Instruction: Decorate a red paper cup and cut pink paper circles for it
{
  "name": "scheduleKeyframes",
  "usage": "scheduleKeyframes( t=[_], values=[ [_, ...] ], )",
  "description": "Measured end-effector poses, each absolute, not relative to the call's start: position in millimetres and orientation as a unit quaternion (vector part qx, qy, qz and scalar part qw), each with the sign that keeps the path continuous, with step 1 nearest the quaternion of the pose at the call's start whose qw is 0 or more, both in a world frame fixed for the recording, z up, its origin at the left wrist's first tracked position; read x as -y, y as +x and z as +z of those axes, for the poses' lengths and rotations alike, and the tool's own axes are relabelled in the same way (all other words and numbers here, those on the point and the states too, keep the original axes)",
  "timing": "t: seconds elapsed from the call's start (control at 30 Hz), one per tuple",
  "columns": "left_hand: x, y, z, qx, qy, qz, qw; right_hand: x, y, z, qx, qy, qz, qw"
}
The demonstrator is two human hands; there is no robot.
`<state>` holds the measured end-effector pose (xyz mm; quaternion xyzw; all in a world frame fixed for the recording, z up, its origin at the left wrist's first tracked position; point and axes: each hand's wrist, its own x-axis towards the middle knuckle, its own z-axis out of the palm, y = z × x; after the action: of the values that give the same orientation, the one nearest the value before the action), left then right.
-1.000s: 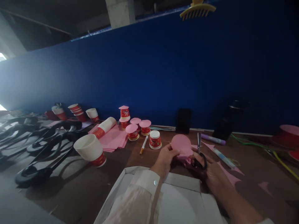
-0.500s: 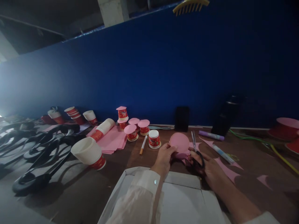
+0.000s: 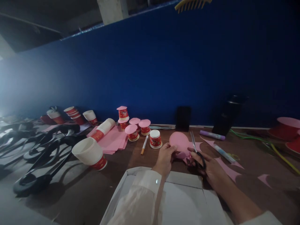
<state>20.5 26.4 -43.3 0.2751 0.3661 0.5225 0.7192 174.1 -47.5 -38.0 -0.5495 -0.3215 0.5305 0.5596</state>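
Observation:
My left hand (image 3: 165,157) pinches the lower left edge of a pink paper circle (image 3: 178,141). Scissors (image 3: 193,141) with black handles are in my right hand (image 3: 206,167), blades pointing up beside the circle's right edge. More pink paper lies under and beside the circle, around my fingers. To the left stands an upside-down red and white paper cup (image 3: 155,139), with a white and orange marker (image 3: 144,145) next to it. Several red cups topped with pink discs (image 3: 132,132) are grouped farther left.
Pink paper sheets (image 3: 112,140) lie left under tipped cups. Large stacked cups (image 3: 90,153) and black headsets (image 3: 44,162) fill the left. Pink scraps (image 3: 227,169), a purple marker (image 3: 212,135) and a glue tube (image 3: 223,153) lie right. A white box (image 3: 182,200) sits in front of me.
The pink circle has tilted and shifted slightly left, away from the scissor blades. The scissors have turned a little, their tips leaning left. My hands keep their grips.

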Motion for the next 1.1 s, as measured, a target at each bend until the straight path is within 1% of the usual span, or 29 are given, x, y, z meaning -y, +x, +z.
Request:
scheduleKeyframes(
  t=[0.23,0.4,0.57,0.73,0.9,1.1],
  values=[
    [-27,22,-44,-0.363,0.279,0.524,0.718,50,171,-36,0.33,-0.535,0.54,0.559],
    [-30,24,-50,-0.364,0.288,0.531,0.709,53,165,-31,0.339,-0.555,0.516,0.557],
    [-27,23,-46,-0.351,0.299,0.533,0.71,53,170,-28,0.358,-0.572,0.523,0.522],
    [-29,25,-50,-0.359,0.287,0.543,0.703,52,171,-26,0.345,-0.571,0.522,0.53],
    [-28,23,-50,-0.339,0.29,0.548,0.707,54,169,-20,0.374,-0.572,0.52,0.512],
    [-27,24,-45,-0.321,0.294,0.538,0.722,50,173,-32,0.378,-0.572,0.516,0.514]
  ],
)
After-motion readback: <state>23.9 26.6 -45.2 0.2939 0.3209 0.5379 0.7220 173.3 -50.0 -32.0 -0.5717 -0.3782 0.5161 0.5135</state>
